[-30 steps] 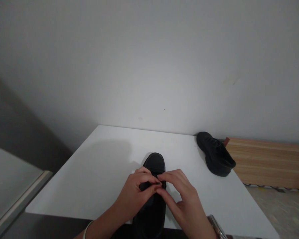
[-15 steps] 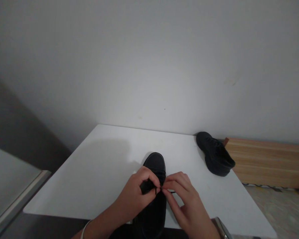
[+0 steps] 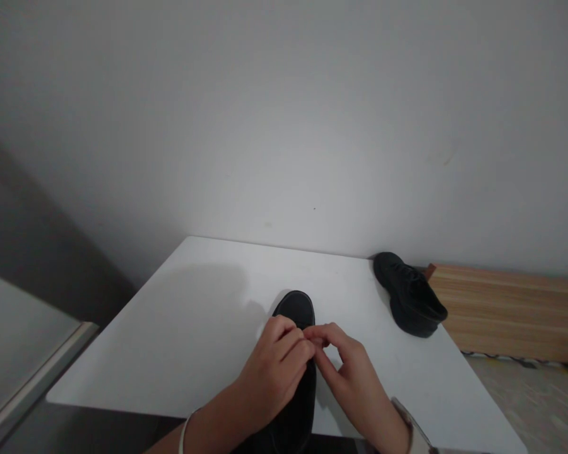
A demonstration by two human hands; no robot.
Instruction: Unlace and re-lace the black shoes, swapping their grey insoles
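Observation:
A black shoe (image 3: 294, 308) lies on the white table (image 3: 203, 340), toe pointing away from me, its rear half under my hands. My left hand (image 3: 275, 373) rests over the lace area with fingers curled closed. My right hand (image 3: 350, 372) meets it above the shoe, thumb and forefinger pinched together at the laces. The lace itself is hidden between the fingertips. A bracelet shows on my left wrist and a watch on my right.
A second black shoe (image 3: 409, 293) sits at the table's far right corner, next to a wooden board (image 3: 511, 312) leaning along the wall. A pale ledge (image 3: 33, 372) runs at the lower left. The white wall stands right behind the table.
Both hands have closed in and risen slightly over the shoe; the dark lace seen between the fingers earlier is now hidden by the fingertips.

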